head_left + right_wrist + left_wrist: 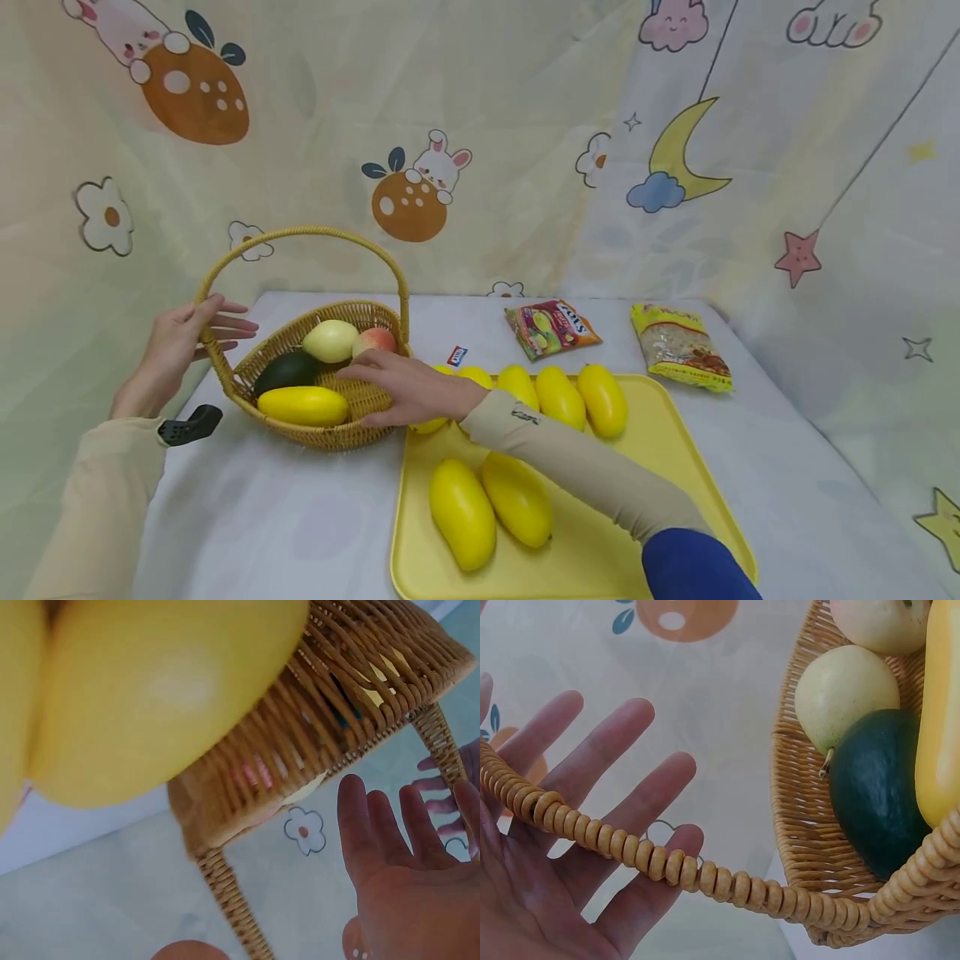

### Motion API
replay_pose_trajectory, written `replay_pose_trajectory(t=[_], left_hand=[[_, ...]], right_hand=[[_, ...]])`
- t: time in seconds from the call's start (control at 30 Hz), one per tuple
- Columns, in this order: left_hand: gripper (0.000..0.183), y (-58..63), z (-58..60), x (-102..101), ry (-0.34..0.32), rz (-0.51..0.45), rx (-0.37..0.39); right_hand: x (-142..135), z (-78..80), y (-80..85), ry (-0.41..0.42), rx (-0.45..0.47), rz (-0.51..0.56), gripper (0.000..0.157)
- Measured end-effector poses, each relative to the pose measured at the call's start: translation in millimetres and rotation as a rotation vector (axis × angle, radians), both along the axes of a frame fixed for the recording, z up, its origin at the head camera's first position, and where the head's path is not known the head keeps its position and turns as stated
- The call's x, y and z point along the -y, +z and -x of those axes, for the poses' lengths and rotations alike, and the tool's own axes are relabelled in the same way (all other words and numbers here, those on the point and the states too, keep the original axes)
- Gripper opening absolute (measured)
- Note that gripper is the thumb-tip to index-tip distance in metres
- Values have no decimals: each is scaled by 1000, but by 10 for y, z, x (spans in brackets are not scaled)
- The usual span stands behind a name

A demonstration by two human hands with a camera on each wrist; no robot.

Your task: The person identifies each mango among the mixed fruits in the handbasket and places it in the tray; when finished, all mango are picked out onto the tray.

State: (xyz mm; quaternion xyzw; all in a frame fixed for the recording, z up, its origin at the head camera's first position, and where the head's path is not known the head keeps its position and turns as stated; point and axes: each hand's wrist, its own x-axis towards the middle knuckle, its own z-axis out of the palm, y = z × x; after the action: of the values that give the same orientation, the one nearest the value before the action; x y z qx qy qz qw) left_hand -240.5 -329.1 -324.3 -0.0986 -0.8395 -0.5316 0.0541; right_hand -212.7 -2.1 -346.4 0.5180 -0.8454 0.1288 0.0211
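Note:
A wicker basket [330,437] with a tall arched handle stands on the left of the table. Inside lie a yellow mango [303,406], a dark green avocado-like fruit [287,375], a pale pear [331,341] and a pinkish round fruit [374,340]. My left hand [174,348] is at the handle's left side, fingers spread straight behind it in the left wrist view, the handle [630,847] crossing the palm. My right hand [411,388] reaches over the basket's right side, palm down and fingers loosely extended. Nothing shows in its grasp.
Right of the basket, a yellow tray [622,508] carries several mangoes, two near its front left [462,515] and a row along the back. Behind it lie a candy bag [553,328], a yellow food packet [681,347] and a small label [457,356]. A patterned cloth hangs behind.

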Motion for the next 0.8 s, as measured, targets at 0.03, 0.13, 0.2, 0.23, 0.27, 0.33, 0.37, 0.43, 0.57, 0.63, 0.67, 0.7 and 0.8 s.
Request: replay_pose_trajectory(t=[0.03,0.13,0.2,0.23,0.27,0.33,0.37,0.43,0.57,0.63,0.67,0.7,0.8], left_hand=[[48,-1,0,1,-1,-2,2],[48,-6,0,-4,2,-5,6],[48,-7,-3,-9,10,-2,4],[49,-5,-5,-10,12,0,4],[49,-6,-3,-11,14,3,2],[47,-10,-2,-10,11,-2,0],[47,-14,2,-14,11,-3,1],[47,-20,9,-19,11,-1,8],[46,-23,19,-25,12,-5,12],[42,-20,19,-16,2,-15,8],[41,-18,18,-12,1,-20,5],[40,-17,16,-6,-4,-23,2],[41,-17,12,2,2,-22,8]], right_hand=[[66,24,-2,2,1,-10,62],[253,82,-3,4,4,-56,62],[373,119,-2,-1,1,-85,62],[426,136,2,-7,1,-101,62],[475,154,7,-14,0,-113,62],[559,191,10,-33,3,-137,63],[593,210,8,-45,10,-149,63],[649,250,-9,-68,23,-173,64],[762,314,-100,-92,45,-224,65],[827,333,-160,-93,47,-246,63],[863,338,-185,-94,47,-256,63],[897,341,-210,-96,46,-262,62],[992,342,-262,-109,40,-272,60]])
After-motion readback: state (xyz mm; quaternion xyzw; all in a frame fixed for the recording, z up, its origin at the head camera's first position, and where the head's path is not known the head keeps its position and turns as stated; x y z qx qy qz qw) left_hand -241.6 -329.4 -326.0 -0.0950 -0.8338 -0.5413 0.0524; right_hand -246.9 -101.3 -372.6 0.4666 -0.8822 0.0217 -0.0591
